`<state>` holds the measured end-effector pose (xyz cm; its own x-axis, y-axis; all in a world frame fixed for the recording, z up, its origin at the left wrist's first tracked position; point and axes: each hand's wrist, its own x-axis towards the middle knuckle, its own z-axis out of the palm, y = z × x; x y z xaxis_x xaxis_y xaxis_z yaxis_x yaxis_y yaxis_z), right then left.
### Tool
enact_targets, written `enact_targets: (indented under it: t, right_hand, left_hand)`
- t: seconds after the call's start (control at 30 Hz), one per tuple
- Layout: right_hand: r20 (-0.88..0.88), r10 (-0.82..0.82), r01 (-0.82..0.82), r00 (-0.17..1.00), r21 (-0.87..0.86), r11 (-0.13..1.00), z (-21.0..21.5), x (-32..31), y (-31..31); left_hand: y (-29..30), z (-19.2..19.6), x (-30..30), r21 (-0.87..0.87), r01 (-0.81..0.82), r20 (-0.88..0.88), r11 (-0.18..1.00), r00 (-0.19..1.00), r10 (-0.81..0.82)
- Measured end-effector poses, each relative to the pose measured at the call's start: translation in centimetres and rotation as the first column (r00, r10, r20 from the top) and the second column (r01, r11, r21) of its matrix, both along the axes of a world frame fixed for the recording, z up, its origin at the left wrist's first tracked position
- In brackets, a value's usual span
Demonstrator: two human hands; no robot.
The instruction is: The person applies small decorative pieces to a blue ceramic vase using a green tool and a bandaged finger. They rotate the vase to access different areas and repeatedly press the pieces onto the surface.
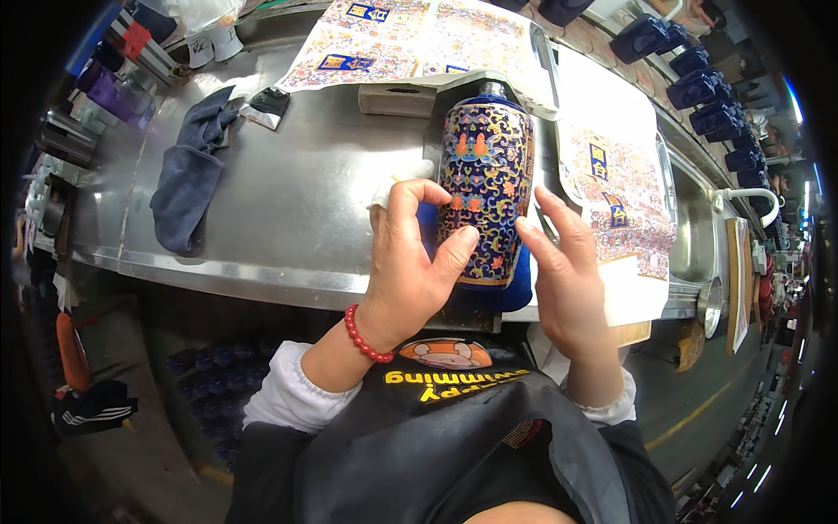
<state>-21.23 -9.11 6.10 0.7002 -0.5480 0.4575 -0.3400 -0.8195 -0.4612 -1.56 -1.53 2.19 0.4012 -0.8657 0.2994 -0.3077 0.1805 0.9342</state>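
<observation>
A dark blue bottle covered in a colourful floral pattern lies on its side in front of me, its bare metallic-looking neck pointing away. Against its left side, my left hand has the thumb and index finger spread apart, both touching the patterned surface. My right hand is along the right side, fingers stretched out, the tips at the bottle's edge. Beneath the bottle's near end shows a blue support. A white piece of material is by my left fingers; what it is, I cannot make out.
Printed pattern sheets lie at the back, and more sheets at the right. On the steel worktop rests a dark cloth. A sink with a white tap is at the right. Several blue bottles stand far right.
</observation>
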Motion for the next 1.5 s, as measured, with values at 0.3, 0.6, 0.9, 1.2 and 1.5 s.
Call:
enact_targets:
  t: [0.3, 0.6, 0.9, 1.2, 1.5]
  right_hand:
    - [-0.082, -0.089, 0.09, 0.993, 0.018, 0.996, -0.9, 0.6, 1.4]
    - [-0.227, -0.093, 0.073, 0.969, -0.095, 0.993, 1.7, 1.3, 2.0]
    - [-0.284, -0.11, 0.095, 0.953, -0.068, 0.993, 2.0, 2.0, 2.4]
    - [-0.294, -0.114, 0.081, 0.949, -0.122, 0.989, 1.7, 1.9, 2.4]
    - [-0.31, -0.118, 0.076, 0.943, -0.143, 0.987, 2.0, 2.1, 2.4]
  left_hand:
    - [-0.2, -1.1, 0.2, 0.032, 0.107, -0.333, 0.994, 0.939, -0.09]
    - [-0.6, -2.2, 0.9, -0.065, 0.089, -0.39, 0.994, 0.914, -0.108]
    - [-0.6, -2.2, 0.7, -0.051, 0.055, -0.174, 0.997, 0.983, -0.064]
    - [-0.9, -2.2, 0.8, -0.048, 0.045, -0.195, 0.998, 0.979, -0.054]
    - [-0.5, -1.9, 0.6, -0.08, 0.041, -0.417, 0.996, 0.906, -0.07]
